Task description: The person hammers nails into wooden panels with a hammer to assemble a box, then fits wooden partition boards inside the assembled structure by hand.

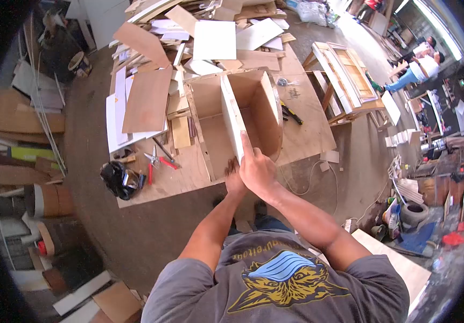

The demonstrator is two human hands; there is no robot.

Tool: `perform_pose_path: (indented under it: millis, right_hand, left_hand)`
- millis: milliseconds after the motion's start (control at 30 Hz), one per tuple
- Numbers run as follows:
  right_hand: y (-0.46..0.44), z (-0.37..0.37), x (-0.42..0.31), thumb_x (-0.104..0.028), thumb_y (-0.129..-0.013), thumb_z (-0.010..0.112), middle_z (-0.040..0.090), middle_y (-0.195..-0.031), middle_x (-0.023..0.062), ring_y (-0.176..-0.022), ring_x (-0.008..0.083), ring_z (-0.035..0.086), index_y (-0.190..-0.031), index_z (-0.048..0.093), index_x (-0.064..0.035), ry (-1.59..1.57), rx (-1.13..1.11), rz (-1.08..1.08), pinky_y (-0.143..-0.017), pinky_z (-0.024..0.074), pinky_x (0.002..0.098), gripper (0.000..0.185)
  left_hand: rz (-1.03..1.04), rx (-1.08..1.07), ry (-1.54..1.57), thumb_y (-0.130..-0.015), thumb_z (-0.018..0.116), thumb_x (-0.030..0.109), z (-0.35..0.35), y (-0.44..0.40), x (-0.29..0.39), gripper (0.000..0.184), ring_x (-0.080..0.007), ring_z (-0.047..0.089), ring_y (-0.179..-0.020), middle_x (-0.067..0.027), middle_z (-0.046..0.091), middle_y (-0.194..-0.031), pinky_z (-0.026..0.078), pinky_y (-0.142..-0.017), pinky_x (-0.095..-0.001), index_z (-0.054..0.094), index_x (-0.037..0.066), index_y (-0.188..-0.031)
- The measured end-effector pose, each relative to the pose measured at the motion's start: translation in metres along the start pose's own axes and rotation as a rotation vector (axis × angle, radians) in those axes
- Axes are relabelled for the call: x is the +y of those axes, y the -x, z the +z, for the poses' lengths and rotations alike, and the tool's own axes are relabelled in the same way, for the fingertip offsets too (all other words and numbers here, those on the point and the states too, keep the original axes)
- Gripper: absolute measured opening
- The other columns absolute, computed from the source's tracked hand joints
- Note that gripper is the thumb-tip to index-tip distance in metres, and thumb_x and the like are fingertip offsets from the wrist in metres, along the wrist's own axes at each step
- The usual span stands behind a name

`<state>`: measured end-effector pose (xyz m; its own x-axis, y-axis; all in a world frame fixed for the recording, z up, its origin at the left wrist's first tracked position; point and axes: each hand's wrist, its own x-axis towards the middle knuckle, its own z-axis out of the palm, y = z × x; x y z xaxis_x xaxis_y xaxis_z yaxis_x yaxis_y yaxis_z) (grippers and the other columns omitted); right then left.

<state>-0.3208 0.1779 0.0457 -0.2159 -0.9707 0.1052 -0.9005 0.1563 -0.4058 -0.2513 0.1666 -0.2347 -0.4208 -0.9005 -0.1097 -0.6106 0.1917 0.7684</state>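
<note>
On the worktable stands an open wooden box (202, 148), divided by an upright panel with a pale edge (232, 116). My right hand (258, 171) is at the near end of this divider panel, its index finger stretched along the top edge and the other fingers curled at the side. Lower and just left, my left hand (236, 180) rests at the box's near side, fingers partly extended beside the panel. The right hand and the panel hide part of it. Pliers with red handles (154, 159) and a dark-handled tool (164, 151) lie left of the box.
Offcut boards (147, 99) are heaped across the table's far and left parts. A black plastic bag (118, 180) sits at the near left corner. A yellow-black tool (291, 112) lies right of the box. Beyond stands a wooden frame on trestles (345, 81); other people (424, 67) are farther back.
</note>
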Motion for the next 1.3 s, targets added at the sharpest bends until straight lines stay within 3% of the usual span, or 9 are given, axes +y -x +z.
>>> perform_pose_path:
  millis: [200,367,433,467,767,867,1067,1300]
  right_hand:
    - [-0.009,-0.007,0.028,-0.015,-0.092,0.064,0.072,-0.096,0.0293,-0.079,0.0520,0.071,-0.167,0.030,-0.0098,-0.194,-0.051,-0.173,-0.075,0.0590,0.0620,0.082]
    - [-0.035,-0.043,0.031,-0.020,-0.089,0.066,0.073,-0.087,0.0327,-0.082,0.0539,0.072,-0.169,0.024,-0.0142,-0.146,-0.276,-0.067,-0.080,0.0574,0.0643,0.090]
    - [-0.048,-0.044,0.034,-0.020,-0.089,0.066,0.072,-0.087,0.0336,-0.081,0.0541,0.071,-0.169,0.023,-0.0146,-0.164,-0.304,-0.045,-0.080,0.0568,0.0646,0.091]
    - [-0.053,-0.038,0.039,-0.019,-0.090,0.064,0.071,-0.085,0.0348,-0.081,0.0539,0.071,-0.169,0.021,-0.0145,-0.206,-0.314,-0.051,-0.081,0.0562,0.0649,0.091]
    - [-0.047,-0.026,0.038,-0.016,-0.089,0.061,0.069,-0.077,0.0324,-0.074,0.0519,0.070,-0.168,0.019,-0.0024,-0.154,-0.225,-0.047,-0.077,0.0558,0.0634,0.091]
    - [-0.050,-0.029,0.042,-0.015,-0.089,0.061,0.068,-0.074,0.0321,-0.071,0.0513,0.070,-0.167,0.020,-0.0006,-0.177,-0.241,-0.076,-0.075,0.0553,0.0631,0.090]
    - [-0.048,-0.034,0.047,-0.019,-0.090,0.062,0.070,-0.076,0.0304,-0.074,0.0502,0.072,-0.166,0.023,-0.0011,-0.192,-0.263,-0.167,-0.075,0.0580,0.0640,0.088]
    - [-0.049,-0.029,0.035,-0.019,-0.090,0.062,0.069,-0.071,0.0289,-0.068,0.0499,0.071,-0.167,0.024,-0.0011,-0.144,-0.262,-0.158,-0.070,0.0582,0.0630,0.087]
  left_hand:
    - [-0.030,-0.092,-0.343,-0.097,0.067,0.040,-0.004,-0.002,0.006,0.083,-0.0422,0.036,-0.157,-0.0258,0.042,-0.165,0.031,-0.127,-0.0585,0.035,0.000,-0.162]
    - [-0.030,0.060,-0.100,-0.088,0.078,0.028,0.015,-0.004,-0.011,0.089,-0.0410,0.041,-0.154,-0.0282,0.051,-0.157,0.033,-0.126,-0.0579,0.036,-0.007,-0.159]
    - [-0.087,0.050,-0.105,-0.088,0.078,0.028,0.003,0.001,0.007,0.090,-0.0416,0.042,-0.154,-0.0293,0.050,-0.157,0.034,-0.126,-0.0572,0.035,-0.007,-0.159]
    - [-0.037,0.142,-0.185,-0.089,0.079,0.029,-0.002,0.005,0.017,0.090,-0.0436,0.043,-0.152,-0.0305,0.051,-0.156,0.035,-0.124,-0.0568,0.035,-0.009,-0.158]
    - [0.003,0.026,-0.207,-0.089,0.083,0.039,-0.009,0.000,0.007,0.098,-0.0449,0.042,-0.152,-0.0304,0.050,-0.157,0.036,-0.122,-0.0587,0.031,-0.003,-0.161]
    - [-0.090,-0.046,-0.203,-0.091,0.082,0.036,0.001,-0.005,-0.001,0.095,-0.0433,0.040,-0.154,-0.0287,0.047,-0.160,0.034,-0.123,-0.0590,0.031,-0.001,-0.162]
    - [-0.088,0.050,-0.197,-0.090,0.082,0.029,-0.003,0.005,0.023,0.095,-0.0407,0.038,-0.155,-0.0272,0.044,-0.163,0.032,-0.126,-0.0572,0.030,-0.003,-0.162]
    - [-0.126,-0.052,-0.202,-0.088,0.082,0.027,0.009,-0.006,-0.002,0.095,-0.0394,0.038,-0.156,-0.0285,0.043,-0.163,0.032,-0.127,-0.0560,0.030,-0.004,-0.161]
